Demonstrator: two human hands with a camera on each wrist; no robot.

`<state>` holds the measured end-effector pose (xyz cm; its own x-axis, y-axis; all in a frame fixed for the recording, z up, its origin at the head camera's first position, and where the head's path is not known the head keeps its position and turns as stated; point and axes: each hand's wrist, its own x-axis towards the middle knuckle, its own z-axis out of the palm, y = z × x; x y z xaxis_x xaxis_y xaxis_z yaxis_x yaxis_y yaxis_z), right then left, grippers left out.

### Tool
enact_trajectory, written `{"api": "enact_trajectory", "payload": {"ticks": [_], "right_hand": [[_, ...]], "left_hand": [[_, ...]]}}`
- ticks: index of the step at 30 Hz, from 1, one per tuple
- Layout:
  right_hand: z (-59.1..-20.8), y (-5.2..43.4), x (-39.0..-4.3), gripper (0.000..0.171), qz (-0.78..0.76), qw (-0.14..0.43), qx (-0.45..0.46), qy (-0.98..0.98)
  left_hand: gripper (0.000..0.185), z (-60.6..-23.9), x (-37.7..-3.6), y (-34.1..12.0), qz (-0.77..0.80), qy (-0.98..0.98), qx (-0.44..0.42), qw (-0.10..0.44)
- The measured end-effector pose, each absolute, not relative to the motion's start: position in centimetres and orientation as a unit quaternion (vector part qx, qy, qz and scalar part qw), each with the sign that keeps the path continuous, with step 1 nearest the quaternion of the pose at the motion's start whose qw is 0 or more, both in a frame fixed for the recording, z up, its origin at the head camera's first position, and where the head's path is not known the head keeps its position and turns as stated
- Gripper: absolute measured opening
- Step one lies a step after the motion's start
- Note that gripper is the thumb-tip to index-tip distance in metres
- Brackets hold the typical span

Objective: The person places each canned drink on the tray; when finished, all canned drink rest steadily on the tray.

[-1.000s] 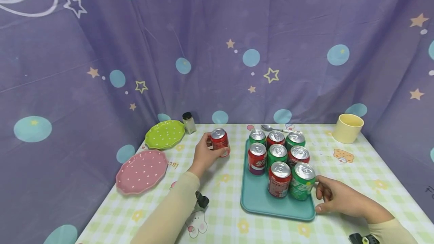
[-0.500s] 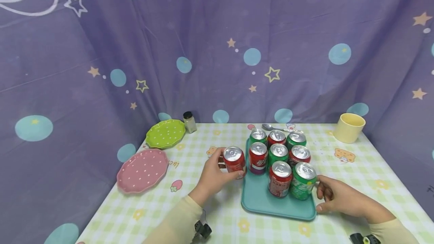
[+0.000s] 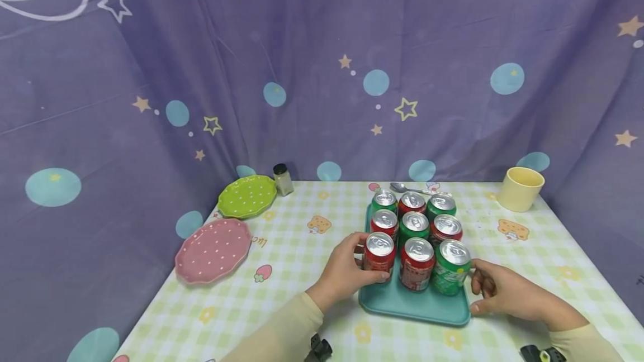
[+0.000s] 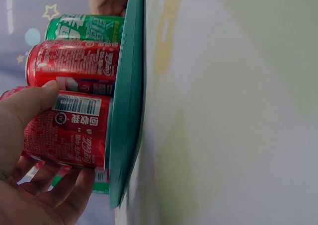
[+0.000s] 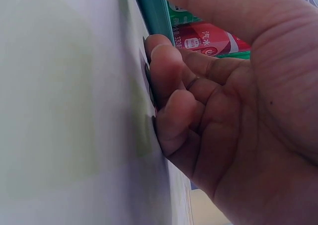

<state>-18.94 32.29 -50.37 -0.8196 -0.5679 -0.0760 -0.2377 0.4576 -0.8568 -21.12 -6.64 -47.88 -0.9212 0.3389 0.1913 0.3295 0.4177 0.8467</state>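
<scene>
My left hand grips a red Coca-Cola can, upright at the near left of the teal tray. Thumb and fingers lie around its sides; in the left wrist view the can's base is at the tray. Right beside it stands another red can, then a green can. Several more red and green cans fill the rows behind. Against the tray's right side, my right hand rests on the tablecloth with loosely curled fingers holding nothing. Whether its fingertips touch the tray is hard to tell.
On the left lie a pink dotted plate and a green dotted plate, near a black-capped jar. A spoon lies behind the tray. A yellow cup stands at the back right. Purple curtain hangs behind the table.
My left hand has carried the red can rightward and toward me, from the tablecloth left of the tray to the tray's near-left spot. My right hand has stayed beside the tray.
</scene>
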Motion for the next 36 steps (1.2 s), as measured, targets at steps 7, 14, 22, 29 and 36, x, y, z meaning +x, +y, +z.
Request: {"api": "enact_trajectory", "payload": {"ticks": [7, 14, 22, 29, 36], "right_hand": [[-50.5, 32.2, -19.1, 0.052, -0.462, 0.183, -0.241, 0.834], [-50.5, 32.0, -19.2, 0.053, -0.462, 0.183, -0.243, 0.833], [-50.5, 32.1, -19.1, 0.053, -0.460, 0.180, -0.247, 0.833], [-50.4, 32.3, -18.9, 0.052, -0.465, 0.179, -0.244, 0.832], [-49.4, 32.8, -19.0, 0.065, -0.465, 0.178, -0.232, 0.836]], "left_hand": [[0.071, -48.3, -21.0, -6.0, 0.504, 0.841, 0.196, 0.005], [0.073, -48.6, -20.7, -5.8, 0.519, 0.835, 0.183, 0.001], [0.073, -48.8, -20.7, -5.6, 0.518, 0.838, 0.172, 0.002], [0.077, -48.1, -20.9, -6.0, 0.500, 0.845, 0.190, 0.020], [0.071, -46.4, -22.7, -11.3, 0.441, 0.867, 0.231, -0.013]]}}
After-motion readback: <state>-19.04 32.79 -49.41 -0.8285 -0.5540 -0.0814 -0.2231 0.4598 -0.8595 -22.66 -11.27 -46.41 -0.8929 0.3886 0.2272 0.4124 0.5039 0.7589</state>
